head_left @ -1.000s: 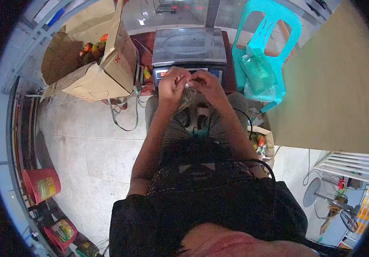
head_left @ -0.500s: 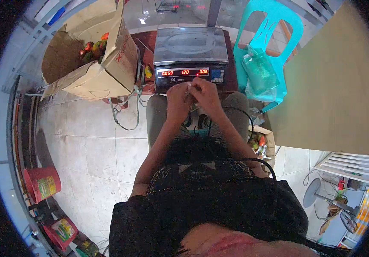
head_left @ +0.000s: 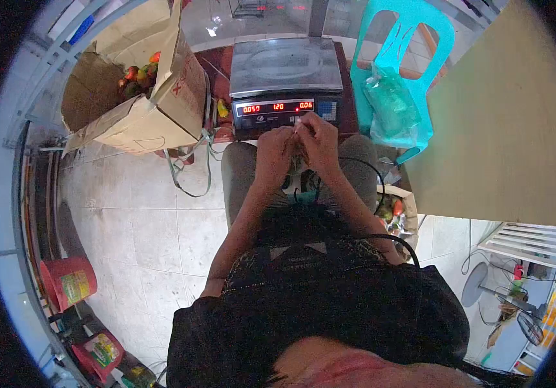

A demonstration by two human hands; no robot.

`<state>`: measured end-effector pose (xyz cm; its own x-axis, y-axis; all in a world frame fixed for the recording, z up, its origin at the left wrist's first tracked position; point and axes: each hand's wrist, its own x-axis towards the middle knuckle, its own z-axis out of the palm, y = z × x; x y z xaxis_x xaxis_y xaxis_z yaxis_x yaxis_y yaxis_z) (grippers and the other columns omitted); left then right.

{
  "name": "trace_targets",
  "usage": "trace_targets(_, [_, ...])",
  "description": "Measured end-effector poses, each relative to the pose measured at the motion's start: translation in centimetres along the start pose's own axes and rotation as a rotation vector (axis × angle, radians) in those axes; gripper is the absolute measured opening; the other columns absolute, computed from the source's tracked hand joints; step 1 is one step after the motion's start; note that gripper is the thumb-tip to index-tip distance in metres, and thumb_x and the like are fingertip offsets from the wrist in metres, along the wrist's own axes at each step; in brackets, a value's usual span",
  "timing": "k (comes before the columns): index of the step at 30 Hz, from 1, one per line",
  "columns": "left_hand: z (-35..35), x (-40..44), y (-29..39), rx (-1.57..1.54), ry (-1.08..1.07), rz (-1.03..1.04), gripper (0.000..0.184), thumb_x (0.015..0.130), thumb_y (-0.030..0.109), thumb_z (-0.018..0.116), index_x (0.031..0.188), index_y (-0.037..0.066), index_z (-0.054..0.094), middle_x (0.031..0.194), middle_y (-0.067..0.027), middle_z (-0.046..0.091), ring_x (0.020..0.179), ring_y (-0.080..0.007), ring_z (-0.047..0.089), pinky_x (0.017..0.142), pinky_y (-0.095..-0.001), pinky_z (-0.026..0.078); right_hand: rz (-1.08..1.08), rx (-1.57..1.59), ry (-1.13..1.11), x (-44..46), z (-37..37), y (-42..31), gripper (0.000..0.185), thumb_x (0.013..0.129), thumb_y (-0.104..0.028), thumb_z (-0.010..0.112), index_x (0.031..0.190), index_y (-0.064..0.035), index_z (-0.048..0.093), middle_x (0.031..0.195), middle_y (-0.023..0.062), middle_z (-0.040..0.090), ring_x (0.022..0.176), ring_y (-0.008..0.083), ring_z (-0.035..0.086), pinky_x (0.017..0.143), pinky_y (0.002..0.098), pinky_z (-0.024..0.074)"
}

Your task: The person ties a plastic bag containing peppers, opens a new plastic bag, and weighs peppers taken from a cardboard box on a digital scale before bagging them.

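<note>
My left hand (head_left: 274, 150) and my right hand (head_left: 318, 143) meet in front of the digital scale (head_left: 285, 71), above my lap. The fingers of both are closed in a pinch on what looks like the gathered top of a small clear plastic bag (head_left: 298, 159). Its whitish tip pokes up between the fingertips, and the rest hangs below, mostly hidden by my hands. What it contains is too dim to make out. Red digits glow on the scale's display, and its metal plate bears nothing.
A cardboard box (head_left: 142, 126) of red and green peppers stands left of the scale, with a yellowish pepper (head_left: 222, 108) beside it. To the right are a turquoise chair (head_left: 428, 87) holding a green plastic pack (head_left: 391, 107), a brown board (head_left: 491, 142) and a smaller box (head_left: 409, 223) of produce.
Both hands have shifted slightly right, still together, and my right hand has turned a little at the bag's top. The view has moved slightly; the scale's digits look about the same.
</note>
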<state>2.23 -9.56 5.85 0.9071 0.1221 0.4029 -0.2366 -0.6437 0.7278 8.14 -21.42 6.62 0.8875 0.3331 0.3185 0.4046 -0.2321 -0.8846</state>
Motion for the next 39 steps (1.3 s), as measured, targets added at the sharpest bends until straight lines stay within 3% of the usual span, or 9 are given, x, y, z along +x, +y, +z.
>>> trace_targets(5, [0.7, -0.5, -0.3, 0.005, -0.004, 0.033, 0.019, 0.086, 0.015, 0.050, 0.093, 0.000, 0.060, 0.089, -0.0159, 0.062, 0.084, -0.0362, 0.058, 0.072, -0.0451, 0.043, 0.158, 0.079, -0.003, -0.2, -0.9, -0.6, 0.017, 0.085, -0.017, 0.060, 0.079, -0.0007, 0.057, 0.070, 0.0121, 0.061, 0.065, 0.0212, 0.063, 0.059, 0.0338, 0.0465])
trace_targets(8, [1.2, -0.9, 0.0, 0.018, -0.015, -0.028, 0.021, 0.089, 0.017, 0.049, 0.094, 0.001, 0.060, 0.088, -0.0161, 0.061, 0.083, -0.0362, 0.058, 0.071, -0.0423, 0.044, 0.030, 0.089, 0.055, -0.2, -0.5, 1.4, 0.014, 0.088, -0.012, 0.059, 0.079, -0.0009, 0.058, 0.061, -0.0011, 0.056, 0.056, 0.0072, 0.051, 0.051, 0.0246, 0.0411])
trace_targets(14, [0.4, -1.9, -0.1, -0.476, -0.095, -0.486, 0.028, 0.096, 0.023, 0.044, 0.092, 0.002, 0.061, 0.081, -0.0062, 0.059, 0.076, -0.0149, 0.055, 0.071, -0.0294, 0.042, -0.021, 0.142, -0.471, 2.5, -3.6, 3.9, 0.017, 0.089, -0.018, 0.060, 0.094, -0.0018, 0.061, 0.092, 0.0031, 0.060, 0.081, 0.0077, 0.054, 0.070, 0.0249, 0.0452])
trace_targets(20, [0.5, -0.7, 0.0, -0.798, -0.115, -0.498, 0.029, 0.096, 0.025, 0.046, 0.090, 0.002, 0.062, 0.086, -0.0031, 0.061, 0.079, -0.0109, 0.053, 0.074, -0.0258, 0.042, 0.445, 0.371, -0.809, 0.1, -6.7, 2.4, 0.056, 0.083, -0.023, 0.067, 0.130, -0.0044, 0.042, 0.109, 0.0025, 0.056, 0.097, 0.0111, 0.053, 0.083, 0.0248, 0.0443])
trace_targets(23, [1.3, 0.2, 0.1, -0.730, -0.175, -0.350, 0.029, 0.096, 0.026, 0.047, 0.089, 0.002, 0.061, 0.089, -0.0028, 0.062, 0.082, -0.0110, 0.055, 0.076, -0.0251, 0.043, 0.103, 0.379, -0.712, -2.0, -6.0, 5.4, 0.069, 0.077, -0.022, 0.074, 0.134, -0.0041, 0.037, 0.112, 0.0036, 0.055, 0.099, 0.0113, 0.053, 0.083, 0.0266, 0.0458])
trace_targets(29, [0.4, 3.6, 3.5, -0.868, -0.210, -0.441, 0.031, 0.097, 0.027, 0.047, 0.091, 0.000, 0.061, 0.093, -0.0039, 0.062, 0.085, -0.0109, 0.056, 0.079, -0.0254, 0.044, 0.362, 0.480, -0.539, -1.2, -7.5, 4.4, 0.069, 0.074, -0.021, 0.076, 0.131, -0.0042, 0.041, 0.110, 0.0031, 0.058, 0.097, 0.0111, 0.056, 0.083, 0.0267, 0.0473])
trace_targets(34, [-1.2, 6.1, 3.6, -0.827, 0.051, 0.044, 0.035, 0.098, 0.030, 0.044, 0.098, 0.000, 0.063, 0.110, -0.0118, 0.062, 0.103, -0.0196, 0.056, 0.095, -0.0329, 0.039, 0.450, 0.636, -0.325, -0.1, -8.4, 4.1, 0.059, 0.079, -0.025, 0.071, 0.128, -0.0057, 0.045, 0.110, 0.0044, 0.059, 0.098, 0.0131, 0.057, 0.082, 0.0270, 0.0487])
trace_targets(38, [-3.4, 5.2, 0.4, -0.700, 0.168, -0.368, 0.038, 0.098, 0.034, 0.043, 0.104, 0.001, 0.061, 0.108, -0.0137, 0.062, 0.101, -0.0189, 0.057, 0.094, -0.0352, 0.040, 0.319, 0.966, -0.130, 1.0, -12.5, 8.4, 0.054, 0.084, -0.026, 0.065, 0.130, -0.0067, 0.044, 0.117, 0.0064, 0.056, 0.105, 0.0167, 0.055, 0.084, 0.0332, 0.0496])
trace_targets(39, [-3.2, 4.4, -2.9, -0.742, 0.143, -0.260, 0.039, 0.098, 0.034, 0.042, 0.112, 0.001, 0.058, 0.113, -0.0140, 0.060, 0.102, -0.0192, 0.057, 0.094, -0.0359, 0.041, 0.274, 1.007, -0.074, 0.9, -14.2, 8.8, 0.054, 0.085, -0.026, 0.063, 0.130, -0.0067, 0.043, 0.119, 0.0068, 0.055, 0.107, 0.0177, 0.055, 0.085, 0.0349, 0.0496])
